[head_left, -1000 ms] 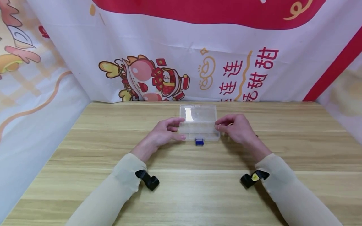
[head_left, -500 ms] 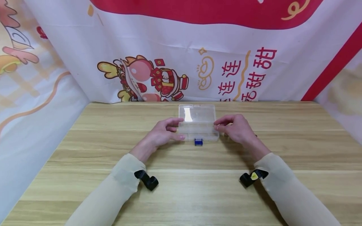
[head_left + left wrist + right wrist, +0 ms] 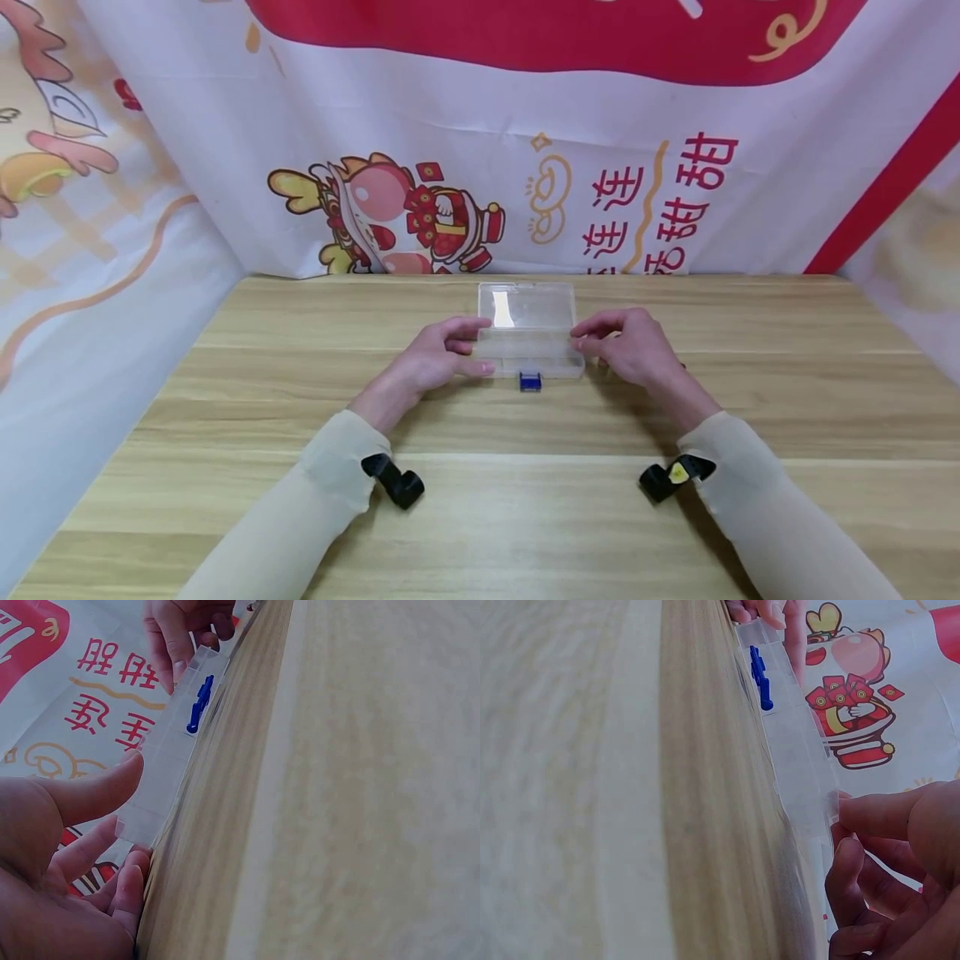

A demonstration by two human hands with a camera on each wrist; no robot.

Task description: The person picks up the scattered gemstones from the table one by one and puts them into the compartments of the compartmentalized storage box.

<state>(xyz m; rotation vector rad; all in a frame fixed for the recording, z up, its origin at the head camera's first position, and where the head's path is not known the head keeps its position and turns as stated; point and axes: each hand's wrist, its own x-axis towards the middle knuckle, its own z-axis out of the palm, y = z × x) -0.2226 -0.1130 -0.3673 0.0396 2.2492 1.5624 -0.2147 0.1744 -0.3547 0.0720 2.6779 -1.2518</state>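
Observation:
A clear plastic compartment box lies at the far side of the table, its transparent lid tipped back toward the cloth. At the middle of its front is a blue latch, also visible as a blue clip in the left wrist view. My left hand grips the box's left end, thumb near the front corner and fingers farther back. At the opposite end, my right hand pinches the edge with thumb and fingertips; its other fingers are bent beside the box.
The wooden table reaches back to a white and red printed cloth. Printed cloth also hangs at both sides. Black wrist mounts sit on the left sleeve and the right sleeve.

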